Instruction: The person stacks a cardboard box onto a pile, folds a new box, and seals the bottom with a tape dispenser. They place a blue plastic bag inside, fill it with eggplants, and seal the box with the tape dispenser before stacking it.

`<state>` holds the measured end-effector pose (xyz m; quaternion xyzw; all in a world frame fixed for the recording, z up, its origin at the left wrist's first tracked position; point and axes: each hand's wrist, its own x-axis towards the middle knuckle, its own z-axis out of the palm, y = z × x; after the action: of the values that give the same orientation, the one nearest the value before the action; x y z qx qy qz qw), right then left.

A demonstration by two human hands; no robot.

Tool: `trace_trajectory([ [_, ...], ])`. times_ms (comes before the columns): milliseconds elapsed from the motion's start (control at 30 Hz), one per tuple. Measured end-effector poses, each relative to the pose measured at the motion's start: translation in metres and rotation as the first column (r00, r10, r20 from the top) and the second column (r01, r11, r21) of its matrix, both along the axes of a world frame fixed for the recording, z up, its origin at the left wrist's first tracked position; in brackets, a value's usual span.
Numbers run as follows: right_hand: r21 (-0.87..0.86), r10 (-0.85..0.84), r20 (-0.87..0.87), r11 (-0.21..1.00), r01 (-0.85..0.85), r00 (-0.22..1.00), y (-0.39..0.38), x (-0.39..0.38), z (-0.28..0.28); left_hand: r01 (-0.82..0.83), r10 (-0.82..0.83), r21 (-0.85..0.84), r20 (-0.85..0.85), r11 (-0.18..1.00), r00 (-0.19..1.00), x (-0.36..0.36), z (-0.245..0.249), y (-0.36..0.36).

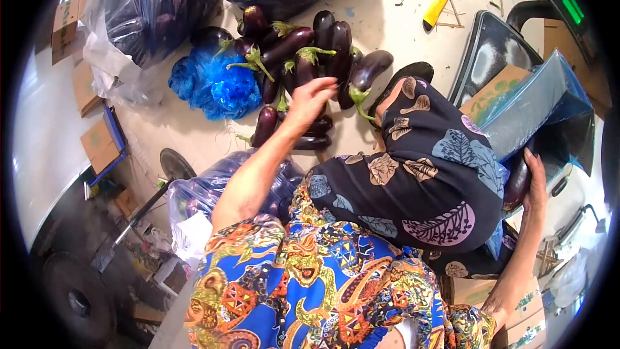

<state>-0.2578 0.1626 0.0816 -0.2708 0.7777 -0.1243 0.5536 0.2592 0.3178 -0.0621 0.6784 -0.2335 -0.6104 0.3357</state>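
Note:
My left hand [311, 100] reaches over a pile of dark purple eggplants [290, 45] on the floor. Its fingers are stretched out just above the eggplants in the middle, with nothing seen in them. At the right, my right hand [535, 182] is wrapped round an eggplant [516, 184], at the near side of a blue plastic liner [526, 106] in an opening beside my knee. A single eggplant with a green stem [371, 70] lies near my foot.
Clear plastic bags of eggplants [155, 16] stand at the back left, beside crumpled blue plastic [216, 84]. Another bag [200, 187] is by my left side. A yellow cutter [438, 8] lies on the floor. A scale with a green display [571, 8] stands at the upper right.

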Motion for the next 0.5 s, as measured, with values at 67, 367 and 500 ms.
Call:
trace_trajectory([
  [67, -0.001, -0.005, -0.013, 1.000, 0.005, 1.000, 0.002, 0.000, 0.002, 0.112, -0.122, 0.054, 0.289, 0.992, 0.950, 0.037, 0.004, 0.032],
  [367, -0.036, 0.060, 0.054, 0.998, -0.058, 0.997, -0.010, 0.008, 0.007, 0.682, -0.645, 0.383, 0.745, 0.623, 0.171, 0.028, -0.044, 0.106],
  [500, -0.109, 0.013, 0.177, 0.994, 0.006, 0.984, -0.009, 0.010, 0.026, 0.884, -0.675, 0.270, 0.734, 0.381, 0.067, 0.046, -0.015, 0.099],
])
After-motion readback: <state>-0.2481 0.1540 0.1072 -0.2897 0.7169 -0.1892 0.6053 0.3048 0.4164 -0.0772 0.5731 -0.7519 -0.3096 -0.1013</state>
